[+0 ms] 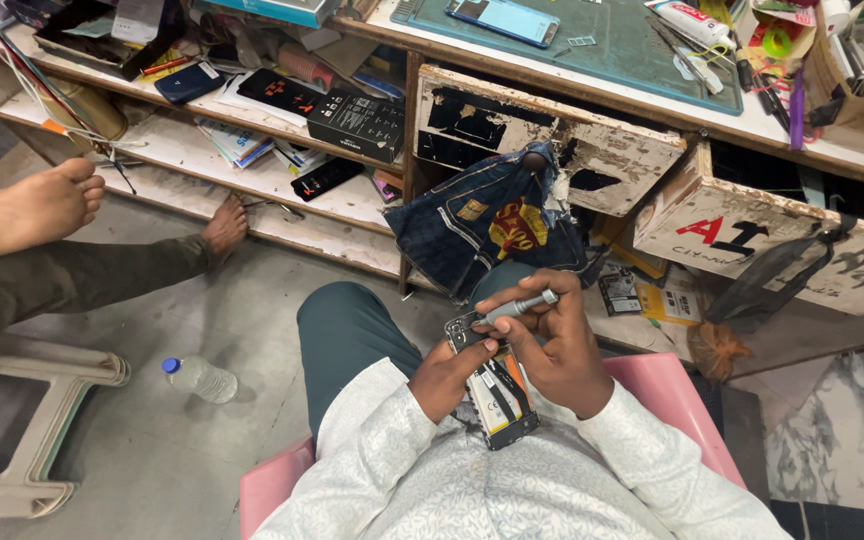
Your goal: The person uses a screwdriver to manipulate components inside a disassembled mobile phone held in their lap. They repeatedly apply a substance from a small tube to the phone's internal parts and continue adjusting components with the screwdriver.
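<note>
On the person's lap, the left hand (449,378) is curled around the left edge of an opened phone (493,385), its long axis running near to far, slightly tilted. The right hand (558,345) pinches a small grey screwdriver (518,306) that lies nearly level, tip pointing left onto the phone's far end, just beside the left fingertips.

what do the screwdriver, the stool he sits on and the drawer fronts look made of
Screwdriver: likely metal, with a grey satin sheen and ridged grip.
Stool: probably moulded plastic, in smooth uniform pink.
Drawer fronts: painted wood or board, judging by the white paint flaking off dark patches.
</note>
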